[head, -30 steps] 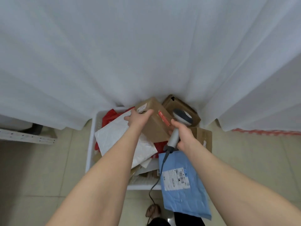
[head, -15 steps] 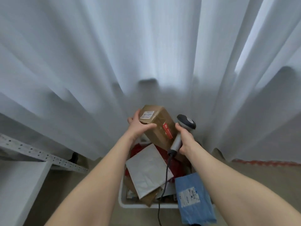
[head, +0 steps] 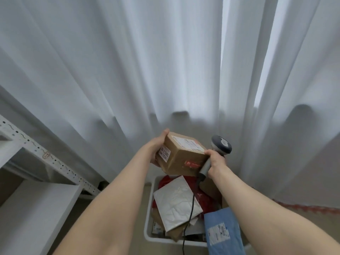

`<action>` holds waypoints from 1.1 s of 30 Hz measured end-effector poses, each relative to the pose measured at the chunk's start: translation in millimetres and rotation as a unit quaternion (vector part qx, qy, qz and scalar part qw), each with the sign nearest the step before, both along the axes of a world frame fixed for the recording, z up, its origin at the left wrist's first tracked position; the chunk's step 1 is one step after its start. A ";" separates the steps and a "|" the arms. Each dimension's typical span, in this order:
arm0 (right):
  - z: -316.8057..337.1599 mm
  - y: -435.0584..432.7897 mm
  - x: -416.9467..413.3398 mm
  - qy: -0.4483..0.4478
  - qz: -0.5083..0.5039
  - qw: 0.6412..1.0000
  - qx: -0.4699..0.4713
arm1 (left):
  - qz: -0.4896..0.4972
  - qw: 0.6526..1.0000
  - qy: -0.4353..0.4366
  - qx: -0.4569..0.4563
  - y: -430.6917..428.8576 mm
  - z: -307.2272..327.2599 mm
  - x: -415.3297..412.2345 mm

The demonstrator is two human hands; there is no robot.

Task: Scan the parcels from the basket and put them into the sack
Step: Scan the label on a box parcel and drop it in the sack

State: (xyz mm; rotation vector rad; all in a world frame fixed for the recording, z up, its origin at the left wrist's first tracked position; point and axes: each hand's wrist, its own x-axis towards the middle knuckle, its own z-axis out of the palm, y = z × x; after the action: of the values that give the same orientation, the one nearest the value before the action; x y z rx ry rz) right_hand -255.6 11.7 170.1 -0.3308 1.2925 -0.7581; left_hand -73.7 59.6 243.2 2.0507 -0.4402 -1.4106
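**Floor & what's on it**

You've got beige floor [head: 327,218] below you. White basket [head: 148,218] sits on it straight ahead, bottom-centre of your view. White shelf unit [head: 36,208] stands to your left, near the basket but apart. On your right a red strip [head: 303,207] runs along the floor at the curtain [head: 165,70] hem.

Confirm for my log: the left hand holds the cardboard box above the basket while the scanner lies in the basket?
No. The head view shows the right hand gripping the scanner beside the cardboard box; the left hand does hold that box above the basket.
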 end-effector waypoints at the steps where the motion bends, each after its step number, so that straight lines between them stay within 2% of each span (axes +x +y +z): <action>1: 3.6 2.5 -4.0 0.009 0.001 1.000 -0.005 | -0.009 1.000 0.008 0.021 6.2 3.8 -0.1; 9: 32.1 24.0 -36.2 0.012 0.047 0.996 -0.079 | -0.099 0.987 0.075 0.106 67.1 24.7 -15.4; 12: 36.7 30.4 -42.7 0.015 0.043 0.992 -0.120 | -0.039 0.994 0.097 0.043 83.6 21.7 -27.0; 15: 43.1 42.1 -47.6 0.005 0.080 0.991 -0.108 | 0.018 0.995 0.085 -0.039 97.3 15.1 -43.0; 19: 47.7 60.3 -50.1 -0.027 0.147 0.984 -0.096 | 0.044 0.991 0.082 -0.101 112.7 -1.5 -61.5; 23: 47.7 68.9 -47.1 0.021 0.177 0.974 -0.142 | 0.139 0.969 0.123 -0.163 120.1 -20.2 -62.7; 25: 50.5 71.1 -47.2 0.046 0.182 0.969 -0.162 | 0.176 0.960 0.122 -0.182 122.5 -28.0 -58.8; 28: 59.9 80.8 -41.5 0.024 0.224 0.963 -0.146 | 0.203 0.954 0.117 -0.188 127.6 -36.9 -52.4; 33: 77.5 104.0 -21.8 0.003 0.259 0.958 -0.123 | 0.194 0.957 0.121 -0.180 135.1 -49.5 -47.4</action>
State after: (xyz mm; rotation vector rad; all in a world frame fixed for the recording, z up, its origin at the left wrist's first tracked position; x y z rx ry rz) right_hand -277.4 115.7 247.6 -0.8366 1.0480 -0.4653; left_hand -121.0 194.6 193.7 1.5463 -0.1618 -1.2154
